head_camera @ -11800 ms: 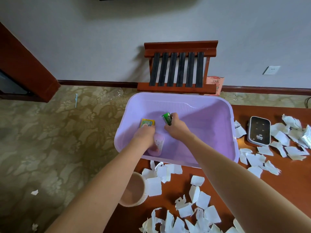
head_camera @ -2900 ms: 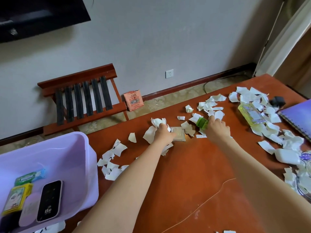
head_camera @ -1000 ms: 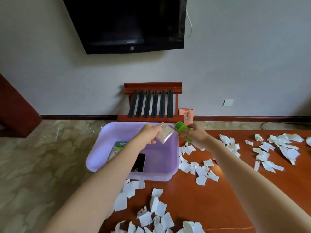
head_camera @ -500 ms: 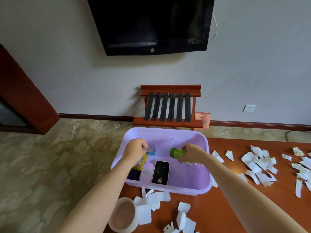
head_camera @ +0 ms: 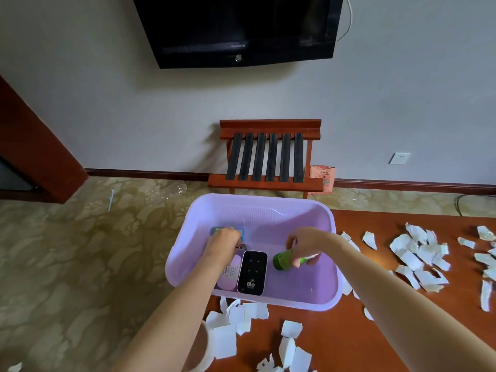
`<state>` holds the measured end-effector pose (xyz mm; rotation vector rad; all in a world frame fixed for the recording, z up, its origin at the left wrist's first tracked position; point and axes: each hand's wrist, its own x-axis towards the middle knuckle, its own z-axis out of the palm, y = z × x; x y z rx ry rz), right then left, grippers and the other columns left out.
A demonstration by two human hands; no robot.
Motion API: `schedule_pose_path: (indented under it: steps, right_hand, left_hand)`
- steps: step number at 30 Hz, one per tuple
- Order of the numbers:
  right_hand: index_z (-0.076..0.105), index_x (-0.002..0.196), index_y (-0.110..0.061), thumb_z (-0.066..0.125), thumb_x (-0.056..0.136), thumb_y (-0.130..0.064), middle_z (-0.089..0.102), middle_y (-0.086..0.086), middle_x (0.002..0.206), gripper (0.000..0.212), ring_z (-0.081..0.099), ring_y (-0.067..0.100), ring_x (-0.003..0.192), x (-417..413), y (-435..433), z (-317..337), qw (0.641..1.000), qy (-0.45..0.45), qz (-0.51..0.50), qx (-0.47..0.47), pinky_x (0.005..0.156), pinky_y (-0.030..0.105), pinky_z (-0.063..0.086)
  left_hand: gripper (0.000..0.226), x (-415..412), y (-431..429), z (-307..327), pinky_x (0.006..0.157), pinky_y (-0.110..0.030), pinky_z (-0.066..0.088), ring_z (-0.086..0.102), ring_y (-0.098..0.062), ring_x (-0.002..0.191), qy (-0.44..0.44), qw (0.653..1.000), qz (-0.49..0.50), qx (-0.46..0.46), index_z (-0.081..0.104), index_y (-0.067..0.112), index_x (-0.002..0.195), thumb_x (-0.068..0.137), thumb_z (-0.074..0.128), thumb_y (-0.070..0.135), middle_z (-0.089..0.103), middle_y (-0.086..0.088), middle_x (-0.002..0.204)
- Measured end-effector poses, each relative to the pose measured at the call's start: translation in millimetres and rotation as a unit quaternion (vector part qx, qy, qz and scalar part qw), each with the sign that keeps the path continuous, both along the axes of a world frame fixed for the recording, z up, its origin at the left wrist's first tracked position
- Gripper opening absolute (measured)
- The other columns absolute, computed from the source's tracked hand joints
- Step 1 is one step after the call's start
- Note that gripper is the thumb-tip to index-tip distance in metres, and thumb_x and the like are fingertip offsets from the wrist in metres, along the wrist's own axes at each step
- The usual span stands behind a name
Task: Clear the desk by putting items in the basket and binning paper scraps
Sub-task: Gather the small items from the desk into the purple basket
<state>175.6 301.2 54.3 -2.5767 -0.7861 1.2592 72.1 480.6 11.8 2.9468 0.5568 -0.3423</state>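
Note:
A lilac plastic basket (head_camera: 268, 205) sits on the left end of the red-brown desk (head_camera: 349, 334). Both my hands are down inside it. My right hand (head_camera: 303, 244) grips a small bottle with a green cap (head_camera: 281, 261), lying sideways near the basket floor. My left hand (head_camera: 224, 241) is closed over a small silvery packet (head_camera: 241, 247), of which only an edge shows. A black LTE router (head_camera: 252, 272), a pink case (head_camera: 228, 273) and a green-blue packet (head_camera: 243, 232) lie in the basket. White paper scraps (head_camera: 418, 253) litter the desk.
More scraps (head_camera: 236, 326) lie in front of the basket, beside a beige cup-like bin (head_camera: 198, 353) at the desk's left edge. Beyond the desk are patterned carpet, a wooden luggage rack (head_camera: 268, 157) against the wall and a wall-mounted TV (head_camera: 236, 28).
Both hands have carried the packet and the green-capped bottle from the desk over to the basket and lowered them deep inside it. The view has tilted down slightly.

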Motion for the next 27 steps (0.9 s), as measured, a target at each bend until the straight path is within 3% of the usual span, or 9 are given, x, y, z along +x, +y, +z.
schedule_pose_path:
  steps: [4,11,13,15,16,18,21,24,27]
  right_hand:
    - [0.057,0.100,-0.012,0.074,0.075,-0.006,0.058,0.008,0.095,0.031,0.059,0.016,0.055,1.1,0.5,2.0,0.998,0.055,0.022,0.001,0.046,0.017,0.052]
    - [0.067,0.111,-0.008,0.080,0.073,-0.019,0.058,-0.003,0.075,0.041,0.057,0.010,0.057,2.3,9.5,-0.5,0.996,0.084,-0.016,0.015,0.049,0.009,0.049]
    - [0.069,0.102,-0.008,0.080,0.072,-0.020,0.057,-0.003,0.073,0.034,0.056,0.009,0.055,3.0,13.5,-4.4,0.995,0.092,-0.041,0.020,0.051,0.010,0.048]
    - [0.063,0.075,-0.009,0.082,0.070,-0.019,0.053,-0.001,0.057,0.021,0.051,0.008,0.043,1.0,16.8,-9.7,0.992,0.087,-0.080,0.037,0.046,0.012,0.044]
    - [0.054,0.064,-0.011,0.082,0.069,-0.018,0.049,-0.001,0.047,0.030,0.047,0.007,0.035,-0.1,18.6,-14.0,0.990,0.080,-0.102,0.051,0.043,0.014,0.042]
    - [0.045,0.065,-0.012,0.082,0.068,-0.021,0.048,-0.002,0.041,0.038,0.044,0.009,0.033,-5.9,21.2,-20.3,0.985,0.043,-0.149,0.080,0.042,0.018,0.039]
    - [0.040,0.089,-0.008,0.077,0.075,-0.025,0.048,0.003,0.066,0.043,0.045,0.014,0.049,-17.8,21.8,-29.0,0.975,-0.003,-0.188,0.118,0.046,0.024,0.038]
    - [0.038,0.072,-0.012,0.070,0.082,-0.030,0.049,0.007,0.080,0.038,0.052,0.024,0.063,-28.4,22.8,-35.4,0.983,-0.009,-0.158,0.093,0.054,0.026,0.041]
    - [0.029,0.063,-0.017,0.063,0.088,-0.031,0.046,0.009,0.094,0.044,0.060,0.033,0.105,-40.2,23.8,-33.6,0.989,-0.012,-0.124,0.080,0.087,0.037,0.050]
  left_hand:
    - [0.021,3.1,0.7,-5.1,0.090,-0.038,0.050,0.060,-0.031,0.103,0.015,1.000,-0.024,0.011,0.065,0.007,0.101,0.083,0.055,-0.001,0.061,-0.012,0.111]
    - [0.021,3.7,1.0,-6.5,0.093,-0.040,0.048,0.056,-0.031,0.109,0.042,0.998,-0.045,-0.008,0.064,0.007,0.105,0.085,0.058,0.007,0.057,-0.013,0.117]
    - [0.024,3.5,-0.6,-5.9,0.092,-0.038,0.048,0.056,-0.033,0.109,0.056,0.997,-0.049,-0.007,0.064,0.006,0.108,0.086,0.056,0.007,0.056,-0.015,0.119]
    - [0.025,2.0,-3.2,-5.8,0.090,-0.037,0.049,0.056,-0.033,0.110,0.061,0.997,-0.055,0.001,0.063,0.006,0.110,0.088,0.054,0.006,0.056,-0.015,0.119]
    - [0.025,0.7,-4.8,-4.6,0.087,-0.037,0.048,0.057,-0.033,0.110,0.060,0.997,-0.054,0.007,0.063,0.007,0.111,0.088,0.053,0.005,0.057,-0.015,0.119]
    - [0.025,-1.0,-7.3,-1.4,0.082,-0.035,0.048,0.058,-0.032,0.108,0.055,0.997,-0.053,0.007,0.064,0.008,0.108,0.087,0.052,0.003,0.058,-0.014,0.117]
    - [0.022,-1.1,-9.4,7.8,0.084,-0.037,0.051,0.060,-0.031,0.102,0.032,0.998,-0.056,-0.015,0.066,0.007,0.102,0.084,0.055,0.001,0.060,-0.013,0.111]
    - [0.016,-1.8,-10.5,15.1,0.084,-0.040,0.052,0.063,-0.031,0.094,0.013,0.998,-0.039,-0.045,0.069,0.010,0.093,0.081,0.060,0.006,0.064,-0.013,0.101]
    - [0.011,-5.5,-16.3,21.6,0.084,-0.036,0.052,0.063,-0.028,0.089,-0.007,0.997,-0.016,-0.078,0.070,0.010,0.087,0.084,0.060,0.013,0.066,-0.011,0.095]
